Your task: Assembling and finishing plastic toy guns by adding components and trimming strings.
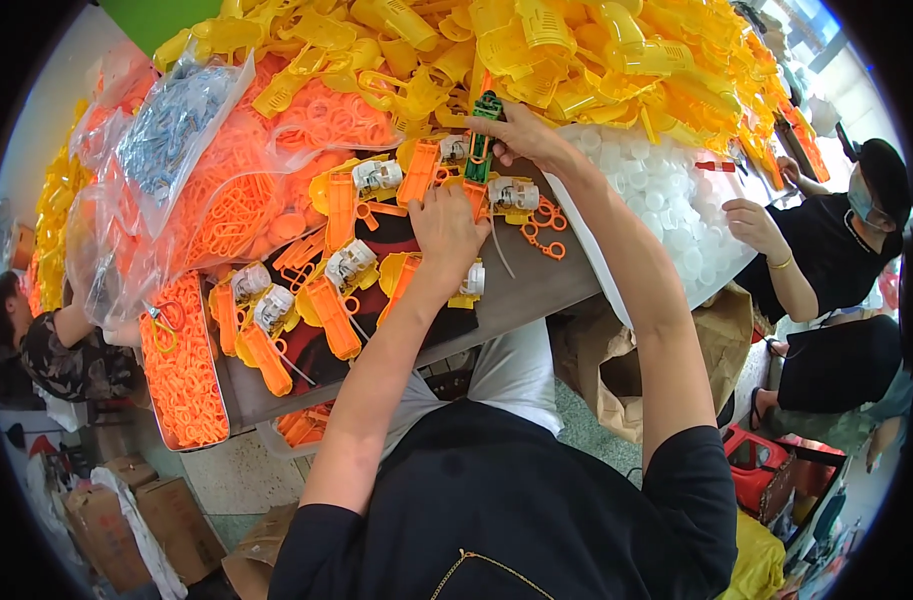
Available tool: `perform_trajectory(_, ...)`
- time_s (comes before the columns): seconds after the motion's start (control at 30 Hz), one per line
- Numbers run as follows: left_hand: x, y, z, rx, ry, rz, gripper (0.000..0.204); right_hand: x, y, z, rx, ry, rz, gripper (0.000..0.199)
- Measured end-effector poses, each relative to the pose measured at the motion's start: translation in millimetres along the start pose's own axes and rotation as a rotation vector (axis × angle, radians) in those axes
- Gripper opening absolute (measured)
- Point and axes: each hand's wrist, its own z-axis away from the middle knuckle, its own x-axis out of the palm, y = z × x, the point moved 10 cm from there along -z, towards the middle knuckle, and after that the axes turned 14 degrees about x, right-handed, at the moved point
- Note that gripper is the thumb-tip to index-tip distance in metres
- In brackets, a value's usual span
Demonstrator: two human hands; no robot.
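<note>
Near the table's far middle, my right hand (524,137) is closed on a narrow green-and-black piece (484,132), held nearly upright over a toy assembly. My left hand (446,232) sits just below it, fingers closed at an orange toy part (473,194); its grip is partly hidden. Beside it lies a white mechanism (513,194). Several yellow half shells with orange parts and white mechanisms are spread to the left, such as a toy assembly (331,310). Orange ring pieces (544,230) rest by my right forearm.
A large heap of yellow shells (536,50) rises behind. White caps (656,190) lie at right, bags of orange parts (236,200) at left, and a tray of orange rings (188,400) at the near left. A masked person (826,240) works at right, another person (66,345) at left.
</note>
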Motion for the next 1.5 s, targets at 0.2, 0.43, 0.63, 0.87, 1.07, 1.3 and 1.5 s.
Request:
perform_trajectory(0.2, 0.9, -1.6, -1.6, 0.002, -0.03, 0.007, 0.046, -0.1, 2.2, 0.5, -0.017, 0.008, -0.035, 0.035)
perform_trajectory(0.43, 0.6, -8.0, -14.1, 0.013, -0.202, 0.089, 0.042, -0.6, 0.5, 2.7, -0.021, 0.023, 0.04, 0.034)
perform_trajectory(0.63, 6.8, -13.7, -23.3, 0.036, -0.337, 0.138, 0.043, -11.9, 5.7, 6.6, 0.033, 0.111, -0.004, 0.037)
perform_trajectory(0.87, 6.8, -14.3, -27.4, 0.037, -0.386, 0.163, 0.044, -8.1, 9.5, 12.0, 0.054, 0.219, 0.064, 0.045)
perform_trajectory(1.07, 2.5, -3.4, -20.4, 0.071, -0.347, 0.1, 0.032, -6.2, 4.9, 16.3, 0.027, 0.236, 0.078, 0.044)
perform_trajectory(1.3, -2.6, 0.6, -9.0, 0.124, -0.146, 0.027, 0.031, -1.9, -2.2, 23.7, -0.008, 0.227, 0.107, 0.047)
perform_trajectory(1.5, -4.1, 0.4, -6.4, 0.121, -0.102, 0.037, 0.032, 0.4, -6.1, 27.2, -0.033, 0.228, 0.114, 0.051)
